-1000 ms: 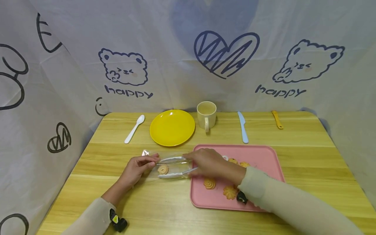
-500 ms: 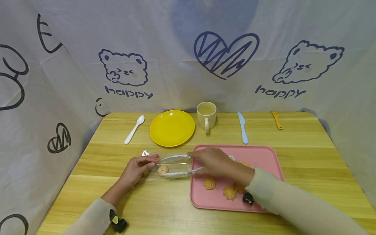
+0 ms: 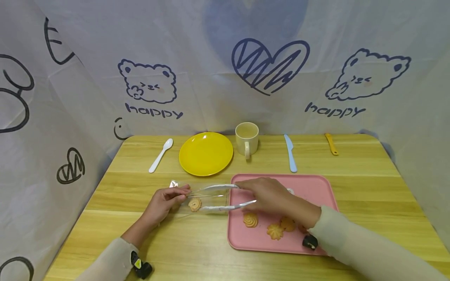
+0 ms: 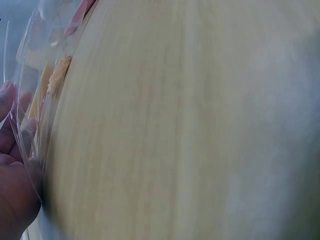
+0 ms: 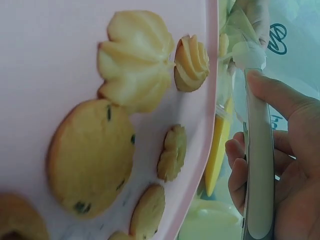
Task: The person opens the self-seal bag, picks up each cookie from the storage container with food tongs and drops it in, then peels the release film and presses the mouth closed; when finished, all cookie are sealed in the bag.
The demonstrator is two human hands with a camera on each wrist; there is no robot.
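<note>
My left hand [image 3: 163, 205] pinches the edge of a clear plastic bag [image 3: 216, 199] low over the table. Inside the bag, towards my left fingers, lies a piped cookie [image 3: 195, 205], which also shows in the left wrist view as a cookie [image 4: 60, 75] behind the film. My right hand [image 3: 272, 197] grips a pair of pale tongs [image 5: 259, 155] over the pink tray [image 3: 242, 241]. The two arms of the tongs are spread, reach left into the bag and stand apart from the cookie. On the tray lie several cookies, among them a swirled cookie [image 3: 250, 220] and a speckled round cookie [image 5: 90, 157].
Behind the hands are a white spoon [image 3: 161, 155], a yellow plate [image 3: 206, 153], a cream mug [image 3: 247, 138], a light blue knife [image 3: 290, 153] and an orange-yellow utensil handle [image 3: 331, 144]. A printed cloth [image 3: 211, 97] hangs behind the table.
My right hand has drawn the tongs to the right, partly back along the bag, while the cookie has stayed inside it. The left hand has kept its place.
</note>
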